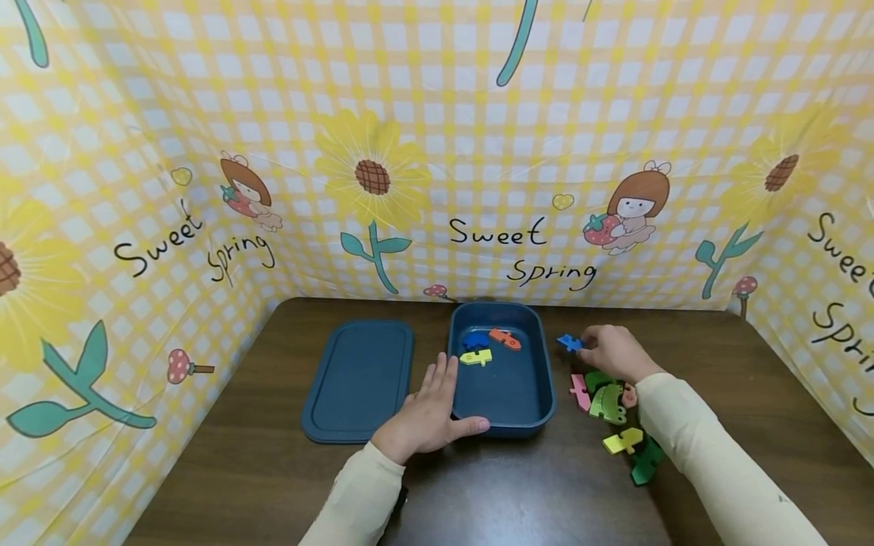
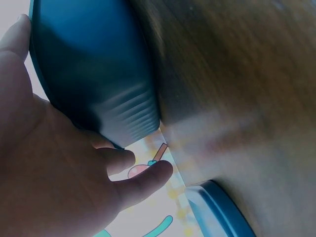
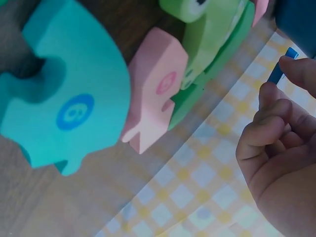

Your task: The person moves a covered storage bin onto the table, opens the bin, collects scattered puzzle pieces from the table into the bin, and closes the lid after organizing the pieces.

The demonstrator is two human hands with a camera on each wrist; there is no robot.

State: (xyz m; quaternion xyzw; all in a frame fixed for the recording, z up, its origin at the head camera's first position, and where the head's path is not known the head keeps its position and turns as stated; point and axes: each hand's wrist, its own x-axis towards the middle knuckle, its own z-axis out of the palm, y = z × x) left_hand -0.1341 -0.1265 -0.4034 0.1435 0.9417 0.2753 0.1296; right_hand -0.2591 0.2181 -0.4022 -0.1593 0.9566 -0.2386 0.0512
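Observation:
My right hand pinches a small blue puzzle piece between thumb and index finger, just right of a dark blue box. In the right wrist view the blue piece shows edge-on between the fingertips. With fingers straight and thumb spread, my left hand rests against the box's left side and near corner. The left wrist view shows its palm at the box wall. Inside the box lie a blue piece, an orange piece and a yellow piece.
By the right forearm lie a pink piece, a light green piece with eyes, a yellow piece and a dark green piece. A turquoise piece shows up close. Left of the box is a flat blue lid.

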